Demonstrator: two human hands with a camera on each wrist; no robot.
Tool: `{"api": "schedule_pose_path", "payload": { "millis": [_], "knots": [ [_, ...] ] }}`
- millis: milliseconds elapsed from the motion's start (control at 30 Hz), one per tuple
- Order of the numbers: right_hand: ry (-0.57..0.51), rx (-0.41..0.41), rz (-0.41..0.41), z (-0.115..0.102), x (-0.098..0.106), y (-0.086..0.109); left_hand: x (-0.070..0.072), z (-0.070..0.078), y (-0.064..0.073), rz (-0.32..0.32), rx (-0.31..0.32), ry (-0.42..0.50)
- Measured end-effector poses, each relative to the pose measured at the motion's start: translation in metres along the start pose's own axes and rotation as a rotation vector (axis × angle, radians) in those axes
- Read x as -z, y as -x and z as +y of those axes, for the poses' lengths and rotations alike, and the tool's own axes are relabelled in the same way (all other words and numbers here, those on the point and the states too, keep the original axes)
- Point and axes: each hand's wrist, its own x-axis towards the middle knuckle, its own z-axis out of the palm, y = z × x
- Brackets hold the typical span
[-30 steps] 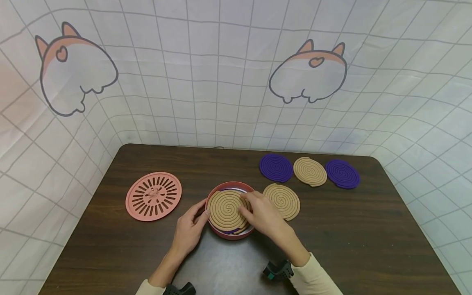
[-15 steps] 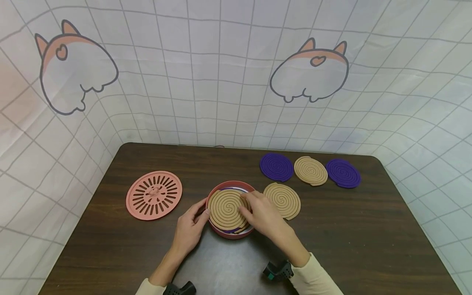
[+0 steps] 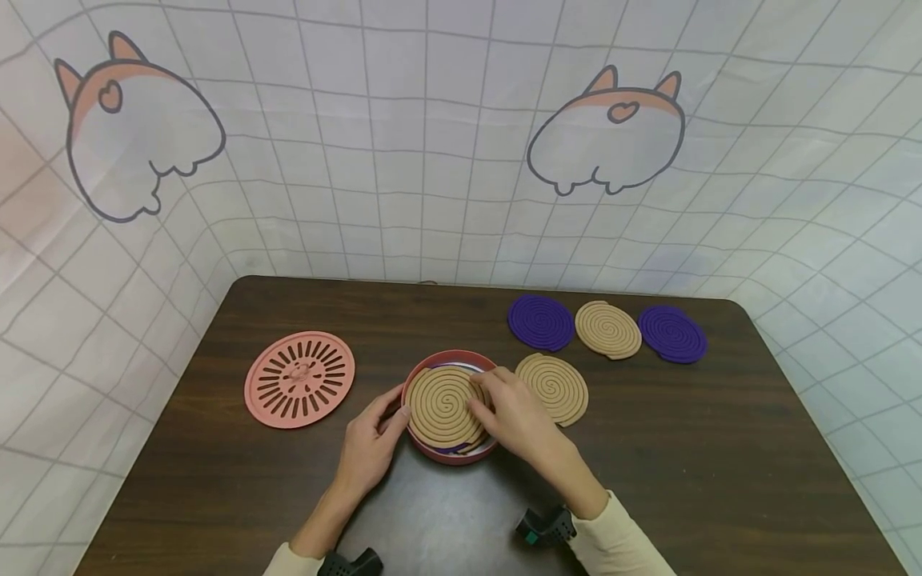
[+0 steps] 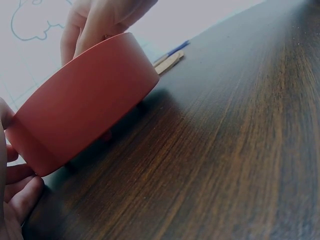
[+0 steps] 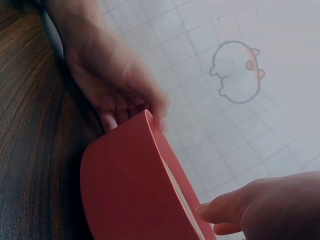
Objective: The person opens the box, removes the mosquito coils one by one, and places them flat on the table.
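A round red box (image 3: 452,461) stands on the table with a stack of spiral mosquito coils in it. The top one is a tan mosquito coil (image 3: 442,408), and a purple edge peeks out below it. My left hand (image 3: 369,444) grips the box's left side, thumb at the rim and fingers against the wall, as the right wrist view also shows. Over the box's right side, my right hand (image 3: 520,416) holds the tan coil's right edge with curled fingers and thumb. In the left wrist view the red wall (image 4: 85,100) hides those fingertips.
Right of the box lies another tan coil (image 3: 553,390), close to my right hand. Behind it are a purple coil (image 3: 541,322), a tan coil (image 3: 608,330) and a second purple coil (image 3: 672,334). A pink slotted lid (image 3: 300,380) lies at the left.
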Motion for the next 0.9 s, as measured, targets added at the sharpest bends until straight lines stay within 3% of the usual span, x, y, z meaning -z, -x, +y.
{"api": "schedule_pose_path", "payload": {
  "millis": [267,667,900],
  "knots": [
    [-0.022,-0.011,0.011,-0.0016,0.0045,0.0002,0.0005,0.0015,0.0005,-0.003,0.006,0.005],
    [-0.256,-0.088,0.046,-0.0033,0.0068,0.0003,0.0005,0.0013,0.0009,0.001,0.01,-0.018],
    [-0.324,-0.144,0.033,-0.0045,0.0105,-0.0017,0.0004,0.0013,0.001,0.003,0.008,-0.007]
  ]
}}
